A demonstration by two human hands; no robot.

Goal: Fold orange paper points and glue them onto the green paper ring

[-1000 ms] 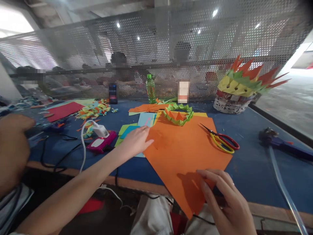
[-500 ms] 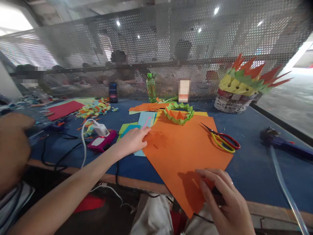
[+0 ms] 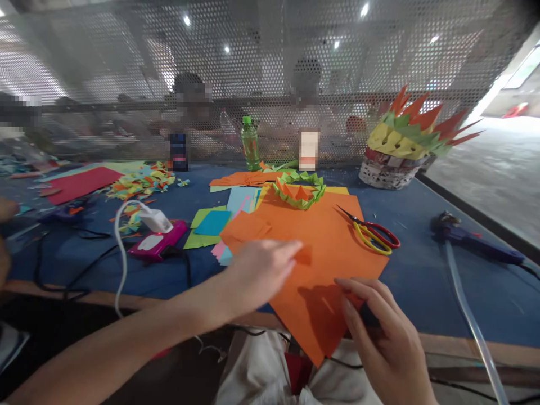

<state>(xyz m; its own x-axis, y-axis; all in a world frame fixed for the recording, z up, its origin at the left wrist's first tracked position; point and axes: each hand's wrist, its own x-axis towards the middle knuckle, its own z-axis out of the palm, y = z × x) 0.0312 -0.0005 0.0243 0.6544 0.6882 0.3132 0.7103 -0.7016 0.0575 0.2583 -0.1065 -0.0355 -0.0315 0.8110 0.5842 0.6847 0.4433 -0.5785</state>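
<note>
A large orange sheet (image 3: 324, 225) lay flat on the blue tabletop (image 3: 422, 292), its near corner jutting over the front edge. Both of the 2 bare hands were at this sheet. The left hand (image 3: 257, 275) was above its left part, fingers drawn together and pointing to the right; blur hid whether they had hold of any paper. The right hand (image 3: 386, 334) was at the sheet's near right edge, fingers half curled and the thumb slightly apart from the forefinger; whether it pinched the edge could not be told.

On the sheet's far end rested a green and orange folded paper ring (image 3: 301, 194). Scissors (image 3: 361, 225) with 1 red and 1 yellow handle lay across its right side, points facing away. Left of the sheet were a small blue paper (image 3: 213, 223) on green paper and, farther out, a pink power box (image 3: 158, 242). A green bottle (image 3: 250, 147) stood upright beyond the sheet. Beyond it to the right stood a spiky paper basket (image 3: 396, 146). A dark blue tool (image 3: 481, 244) lay well to its right.
</note>
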